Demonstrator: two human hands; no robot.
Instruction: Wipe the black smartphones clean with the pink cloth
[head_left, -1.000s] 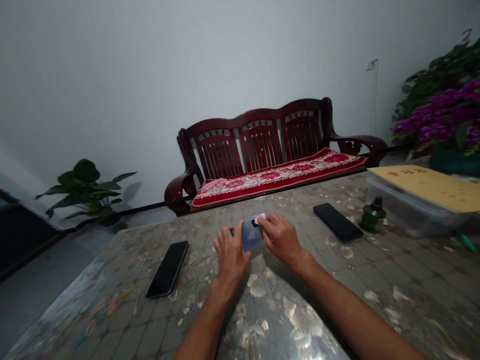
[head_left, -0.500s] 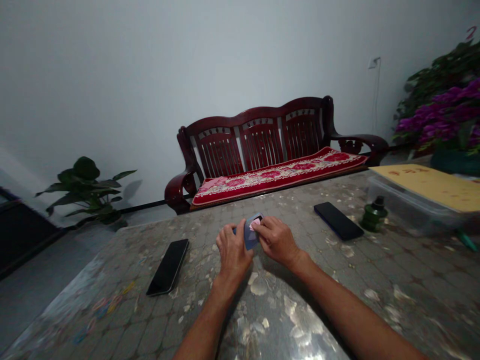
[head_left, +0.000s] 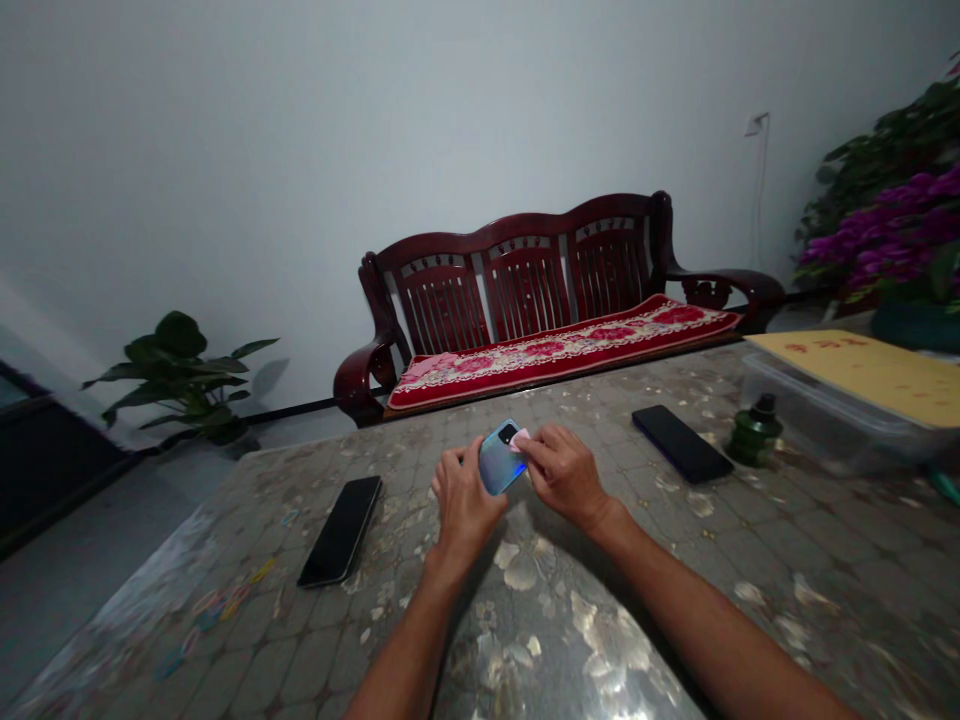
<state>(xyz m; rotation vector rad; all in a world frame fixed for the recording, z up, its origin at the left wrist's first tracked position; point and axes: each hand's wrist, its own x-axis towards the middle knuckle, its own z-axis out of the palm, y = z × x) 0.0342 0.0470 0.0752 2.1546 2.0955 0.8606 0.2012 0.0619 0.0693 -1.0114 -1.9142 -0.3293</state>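
A blue smartphone (head_left: 499,462) is gripped along its left side by my left hand (head_left: 461,495), its back with the dark camera block turned toward me. My right hand (head_left: 562,470) pinches a small pink cloth or tissue (head_left: 519,440), which touches the phone's back beside the camera block. To the left of my hands a black phone (head_left: 341,530) lies face up on the table. Another dark phone (head_left: 681,443) lies to their right.
The patterned table (head_left: 600,600) also carries a green bottle (head_left: 754,432), a clear plastic box (head_left: 832,415) under a yellow booklet (head_left: 862,375), and several coloured bands (head_left: 225,600) at left. A wooden bench (head_left: 525,270) stands behind, with a potted plant (head_left: 180,380) at left.
The phone has tilted so more of its blue back shows. The pink piece has moved slightly right, off the camera block. My view has shifted a little.
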